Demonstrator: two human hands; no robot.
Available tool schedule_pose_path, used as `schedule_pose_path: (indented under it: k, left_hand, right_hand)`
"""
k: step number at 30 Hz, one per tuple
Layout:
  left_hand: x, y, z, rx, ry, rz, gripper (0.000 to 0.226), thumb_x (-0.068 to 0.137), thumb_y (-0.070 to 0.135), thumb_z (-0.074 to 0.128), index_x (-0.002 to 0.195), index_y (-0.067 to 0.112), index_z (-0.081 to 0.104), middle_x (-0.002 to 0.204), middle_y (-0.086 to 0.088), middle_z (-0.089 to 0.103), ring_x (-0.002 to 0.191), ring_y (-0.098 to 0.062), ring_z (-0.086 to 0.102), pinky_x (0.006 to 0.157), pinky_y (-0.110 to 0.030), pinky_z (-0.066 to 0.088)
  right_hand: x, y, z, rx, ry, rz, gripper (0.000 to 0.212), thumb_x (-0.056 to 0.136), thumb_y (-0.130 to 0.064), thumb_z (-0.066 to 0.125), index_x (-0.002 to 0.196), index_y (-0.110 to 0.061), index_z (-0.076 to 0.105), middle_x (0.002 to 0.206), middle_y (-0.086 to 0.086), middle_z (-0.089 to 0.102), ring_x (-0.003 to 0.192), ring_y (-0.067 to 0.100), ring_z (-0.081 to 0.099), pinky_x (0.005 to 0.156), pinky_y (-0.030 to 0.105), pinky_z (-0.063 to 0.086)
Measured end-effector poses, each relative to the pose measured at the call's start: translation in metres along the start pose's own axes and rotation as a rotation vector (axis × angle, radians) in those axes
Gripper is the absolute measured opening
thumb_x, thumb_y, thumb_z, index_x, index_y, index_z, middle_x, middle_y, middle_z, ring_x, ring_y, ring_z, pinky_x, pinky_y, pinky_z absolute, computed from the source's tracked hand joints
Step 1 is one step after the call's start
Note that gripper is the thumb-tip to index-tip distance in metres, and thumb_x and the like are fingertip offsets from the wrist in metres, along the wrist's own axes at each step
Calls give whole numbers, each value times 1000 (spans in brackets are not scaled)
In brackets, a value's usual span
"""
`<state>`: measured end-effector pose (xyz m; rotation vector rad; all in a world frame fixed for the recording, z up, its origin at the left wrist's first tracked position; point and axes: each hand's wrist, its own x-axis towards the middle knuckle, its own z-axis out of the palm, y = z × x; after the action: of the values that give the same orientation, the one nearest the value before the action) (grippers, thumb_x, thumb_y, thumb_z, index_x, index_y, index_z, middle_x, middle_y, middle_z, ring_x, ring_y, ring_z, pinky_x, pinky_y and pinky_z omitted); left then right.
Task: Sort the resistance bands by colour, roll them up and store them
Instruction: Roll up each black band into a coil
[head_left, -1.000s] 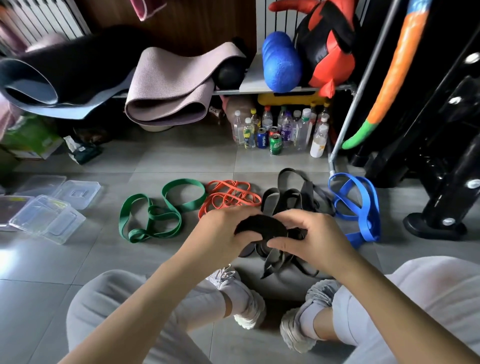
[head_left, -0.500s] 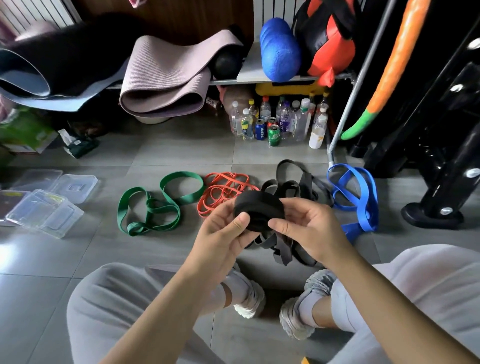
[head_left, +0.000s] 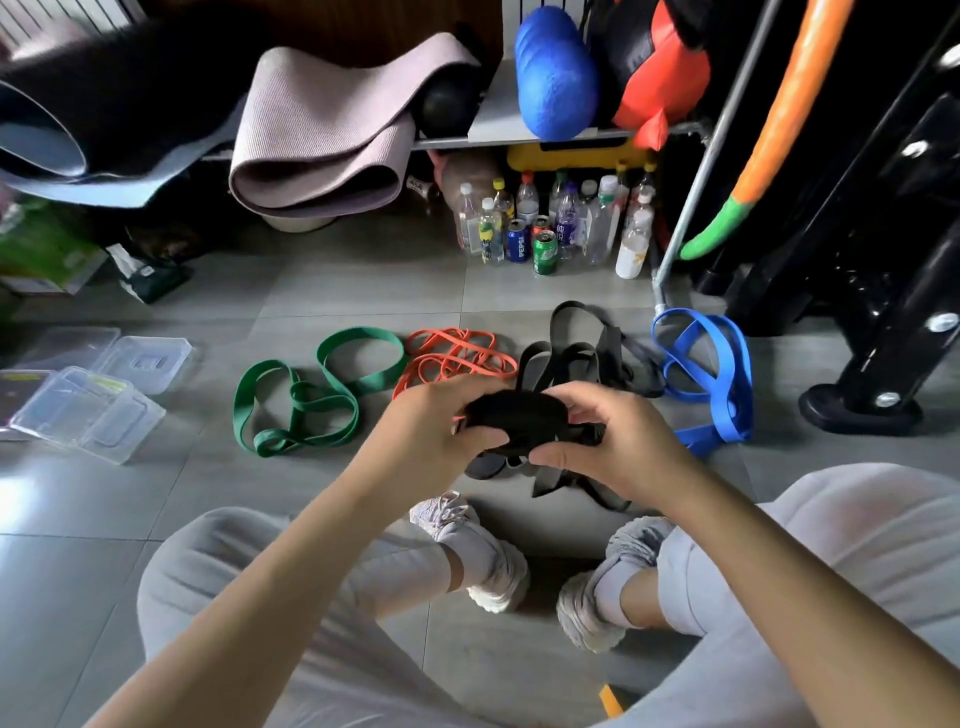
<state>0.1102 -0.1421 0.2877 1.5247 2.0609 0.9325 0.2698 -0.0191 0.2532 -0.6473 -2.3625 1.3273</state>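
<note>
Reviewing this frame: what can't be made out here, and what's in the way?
Black roll, head view: the left hand and right hand grip it, hiding its ends and thickness.
Black bands on the floor: tangled and partly behind the hands, so their number is unclear.
Clear boxes: cut off by the left edge, contents unclear.
Bottles: most labels are too small to read.
</note>
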Motion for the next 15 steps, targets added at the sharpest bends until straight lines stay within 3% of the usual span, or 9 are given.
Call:
schedule_pose_path:
  k: [3, 7, 11, 15]
  left_hand:
    - [-4, -5, 1, -314, 70, -89, 46, 71, 6, 71, 90, 48, 67, 84, 23, 69, 87, -4, 67, 81, -30, 54]
    - [-7, -6, 9, -568, 172, -158, 51, 78, -16, 62, 90, 33, 63, 76, 19, 69, 73, -1, 67, 63, -22, 56]
    - [-12, -5, 19, -669, 212, -198, 41, 81, -12, 60, 95, 27, 61, 80, 16, 71, 75, -5, 68, 61, -21, 55]
    - [-15, -6, 23, -739, 199, -213, 37, 83, -10, 58, 99, 22, 60, 82, 15, 71, 78, -5, 68, 61, -21, 55]
  right_hand:
    - [1, 4, -6, 67, -31, 18, 40, 74, -18, 77, 104, -39, 61, 102, -18, 69, 101, -4, 61, 94, 24, 48]
    - [8, 3, -6, 164, 18, 20, 40, 70, -13, 79, 95, -40, 64, 89, -24, 70, 91, -1, 65, 87, 19, 49]
    - [8, 4, -4, 168, 93, -25, 38, 71, -14, 79, 91, -42, 64, 85, -25, 70, 87, 2, 65, 86, 24, 50]
    - [6, 4, -5, 154, 38, -21, 42, 76, -10, 75, 98, -44, 62, 91, -28, 69, 96, -2, 64, 94, 26, 48]
